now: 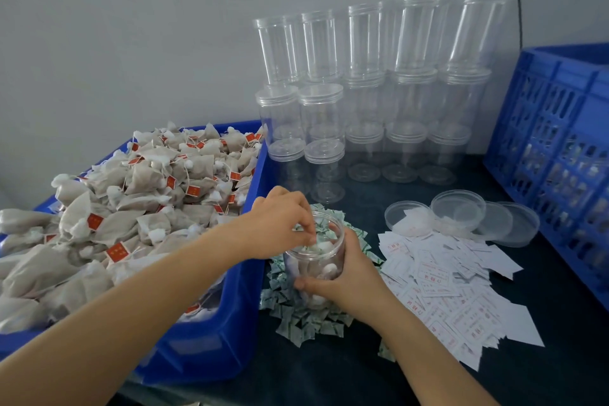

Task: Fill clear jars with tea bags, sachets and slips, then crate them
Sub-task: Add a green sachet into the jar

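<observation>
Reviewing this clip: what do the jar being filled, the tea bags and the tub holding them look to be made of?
Jar: clear, glossy plastic, judging by how its contents show through the wall. Tea bags: thin, matte, off-white mesh or filter paper, probably; slightly translucent and crumpled, with strings and red tags. Tub: opaque blue moulded plastic with a smooth, faintly shiny wall.

The white paper slips have red print on them, but it is too small and blurry to read. The red tags on the tea bags carry tiny marks I cannot read either.

L hand pinching, R hand curled.
</observation>
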